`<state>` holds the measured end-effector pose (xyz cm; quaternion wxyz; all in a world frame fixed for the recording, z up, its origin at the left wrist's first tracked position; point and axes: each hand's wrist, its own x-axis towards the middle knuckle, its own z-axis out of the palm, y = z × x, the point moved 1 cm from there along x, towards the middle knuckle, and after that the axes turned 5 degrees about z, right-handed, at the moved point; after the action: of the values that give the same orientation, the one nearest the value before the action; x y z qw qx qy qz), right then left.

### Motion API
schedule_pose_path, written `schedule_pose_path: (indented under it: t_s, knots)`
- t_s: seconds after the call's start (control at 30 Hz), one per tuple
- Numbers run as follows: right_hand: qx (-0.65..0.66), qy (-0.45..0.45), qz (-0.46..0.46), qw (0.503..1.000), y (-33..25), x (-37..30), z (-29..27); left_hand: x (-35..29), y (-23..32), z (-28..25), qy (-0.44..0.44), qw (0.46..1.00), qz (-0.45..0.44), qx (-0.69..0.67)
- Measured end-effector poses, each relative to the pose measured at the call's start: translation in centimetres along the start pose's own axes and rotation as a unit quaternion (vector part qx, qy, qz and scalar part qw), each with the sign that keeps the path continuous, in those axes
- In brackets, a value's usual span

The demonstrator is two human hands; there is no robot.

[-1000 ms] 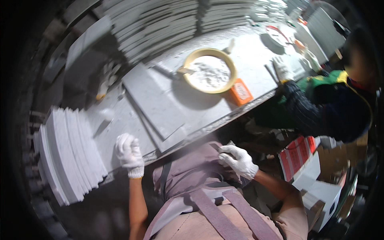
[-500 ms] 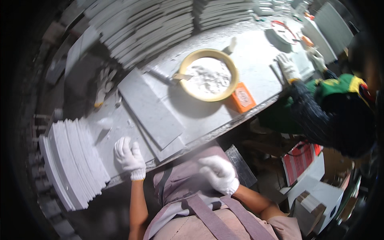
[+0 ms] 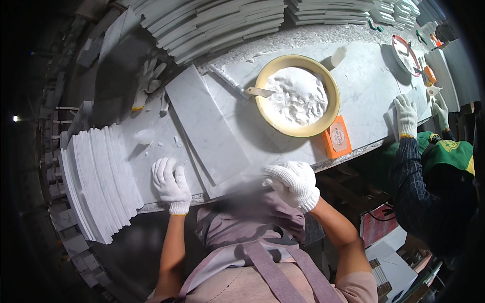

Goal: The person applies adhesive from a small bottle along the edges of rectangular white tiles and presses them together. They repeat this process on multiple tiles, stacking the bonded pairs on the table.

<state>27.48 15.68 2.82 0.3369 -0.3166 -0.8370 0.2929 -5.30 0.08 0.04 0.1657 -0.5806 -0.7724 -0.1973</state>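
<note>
My left hand (image 3: 171, 184), in a white knit glove, lies on the marble table (image 3: 134, 164) near its front edge, fingers stretched out and nothing in them. To its right are stacked marble slabs (image 3: 207, 121), the upper one lying askew. My right hand (image 3: 293, 183), gloved the same, hovers by the front edge right of the slabs with its fingers curled. A grey blur beside its fingertips keeps me from telling what it holds. Beyond it stands a yellow basin (image 3: 332, 108) of white powder (image 3: 298, 96), a putty knife (image 3: 259, 92) resting on its rim. An orange box (image 3: 337, 137) sits beside the basin.
Upright white tiles (image 3: 101, 177) stand at the left end. Tile stacks (image 3: 222, 25) line the back. Loose gloves (image 3: 147, 83) lie at the far left, a small translucent cup (image 3: 144, 136) nearer. A co-worker's gloved hand (image 3: 405, 113) rests at the right, near a red-rimmed bowl (image 3: 395, 48).
My right hand has moved up and slightly right, from over my lap to the table edge. My left hand stays down on the table. The whole view has shifted and turned with my head.
</note>
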Motion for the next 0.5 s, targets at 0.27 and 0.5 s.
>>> schedule_pose_path:
  t_s: [0.27, 0.5]
  knots:
    - [0.033, 0.030, -0.030, 0.999, 3.2, 1.5, 2.1, 0.9, 0.2, 0.5, 0.015, 0.999, 0.045, -0.018]
    - [0.084, 0.008, 0.013, 0.996, 3.7, 0.2, 2.0, -0.3, -0.2, 0.9, -0.007, 0.999, 0.044, 0.019]
